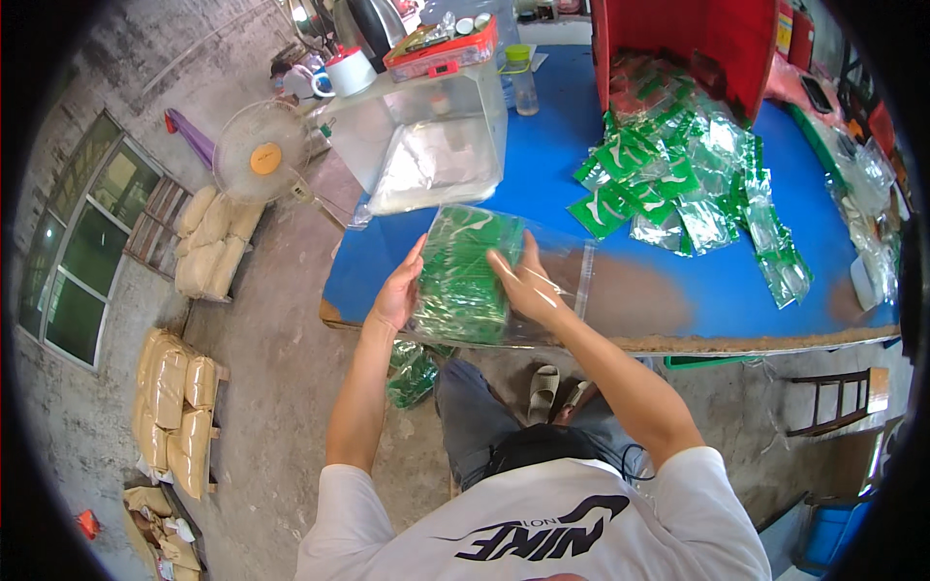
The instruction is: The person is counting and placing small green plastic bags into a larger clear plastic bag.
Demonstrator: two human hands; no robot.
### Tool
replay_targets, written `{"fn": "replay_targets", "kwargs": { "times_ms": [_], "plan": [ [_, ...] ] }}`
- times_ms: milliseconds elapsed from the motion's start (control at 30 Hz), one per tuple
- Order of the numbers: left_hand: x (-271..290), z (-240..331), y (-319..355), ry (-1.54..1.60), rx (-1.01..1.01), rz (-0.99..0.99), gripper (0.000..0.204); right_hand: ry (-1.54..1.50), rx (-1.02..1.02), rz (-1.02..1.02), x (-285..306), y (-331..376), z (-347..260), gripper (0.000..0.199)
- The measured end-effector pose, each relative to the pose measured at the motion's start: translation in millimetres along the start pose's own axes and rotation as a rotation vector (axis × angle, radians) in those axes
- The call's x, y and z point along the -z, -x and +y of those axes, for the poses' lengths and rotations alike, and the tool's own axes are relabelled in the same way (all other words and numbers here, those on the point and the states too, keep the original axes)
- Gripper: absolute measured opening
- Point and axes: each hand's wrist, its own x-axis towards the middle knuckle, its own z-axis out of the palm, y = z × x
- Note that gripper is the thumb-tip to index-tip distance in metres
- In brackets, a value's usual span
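Note:
A large clear plastic bag [572, 276] filled with a stack of small green packets [467, 266] is between my hands at the front edge of the blue table. My left hand [399, 290] grips the bag along its left side, fingers partly hidden behind it. On the other side my right hand [531, 283] holds the bag, thumb lying over the packets. The bag's loose clear end stretches to the right past my right wrist. Beyond it, a heap of loose green and clear packets [668, 165] spills from a red bin [688, 34] onto the table.
A clear box [417, 136] with flat clear bags [436, 165] stands at the table's left. Also there are a fan [262, 155], a bottle [523, 87] and a white mug [349, 73]. More green packets [412, 373] lie below the table edge. Filled sacks [174, 407] are stacked at left.

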Motion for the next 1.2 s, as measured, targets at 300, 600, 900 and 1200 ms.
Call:
{"fn": "replay_targets", "kwargs": {
  "times_ms": [300,600,900,1200],
  "plan": [
    [-29.3,9.8,-0.9,-0.231,0.040,-0.115,0.093,-0.354,-0.287,-0.194,37.1,35.6,-44.0,0.108],
    [-39.1,17.7,-8.9,-0.742,-0.026,-0.127,0.093,0.038,-0.013,-0.179,56.4,72.0,-52.6,0.084],
    [-81.3,20.7,-38.6,-1.973,-0.536,-0.353,0.065,0.128,0.496,-0.348,8.4,97.9,-24.4,0.011],
    [-106.1,-75.5,117.3,-0.500,-0.552,0.553,0.096,0.515,0.475,-0.366,-2.2,98.7,-28.4,0.031]
  ]
}}
